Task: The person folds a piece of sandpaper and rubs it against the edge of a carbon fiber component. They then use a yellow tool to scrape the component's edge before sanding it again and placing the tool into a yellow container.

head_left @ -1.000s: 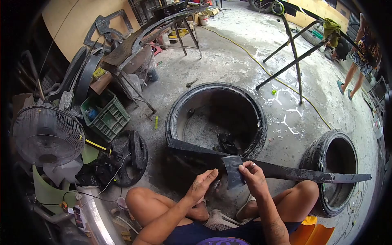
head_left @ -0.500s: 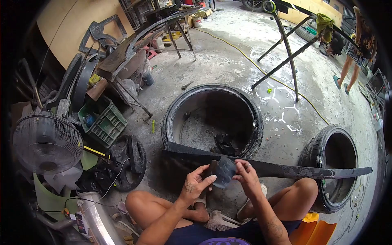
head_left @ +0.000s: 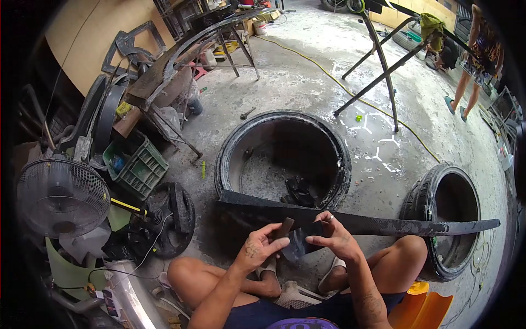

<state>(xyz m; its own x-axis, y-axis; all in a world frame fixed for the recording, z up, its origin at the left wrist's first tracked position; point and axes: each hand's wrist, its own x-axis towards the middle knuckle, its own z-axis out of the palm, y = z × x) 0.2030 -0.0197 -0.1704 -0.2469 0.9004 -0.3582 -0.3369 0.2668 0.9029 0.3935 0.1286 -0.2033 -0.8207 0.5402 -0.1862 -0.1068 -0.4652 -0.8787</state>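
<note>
inspector: left hand (head_left: pixel 256 249), state of the fingers?
assistant: clenched on a small brown block (head_left: pixel 284 227), held upright between thumb and fingertips.
inspector: right hand (head_left: pixel 335 239)?
assistant: fingers pinched on the top edge of a dark sheet (head_left: pixel 298 245). the sheet hangs between the two sets of fingers, touching the block's lower end. whether the left fingers also grip it, cannot tell.
inspector: what lies beyond the fingers?
assistant: a long black strip (head_left: pixel 383 225), just past the fingertips, running crosswise. its far end rests over a tyre (head_left: pixel 415 204), well off to the right of the right fingers. a larger tyre ring (head_left: pixel 227 153) lies on the concrete floor (head_left: pixel 307 88) straight ahead of the fingers, with dark scraps (head_left: pixel 298 192) inside it.
inspector: to the left of the left fingers?
assistant: a fan (head_left: pixel 61 198) and a green crate (head_left: pixel 141 169), well apart from them. another person (head_left: pixel 476 52) stands far ahead, to the right.
</note>
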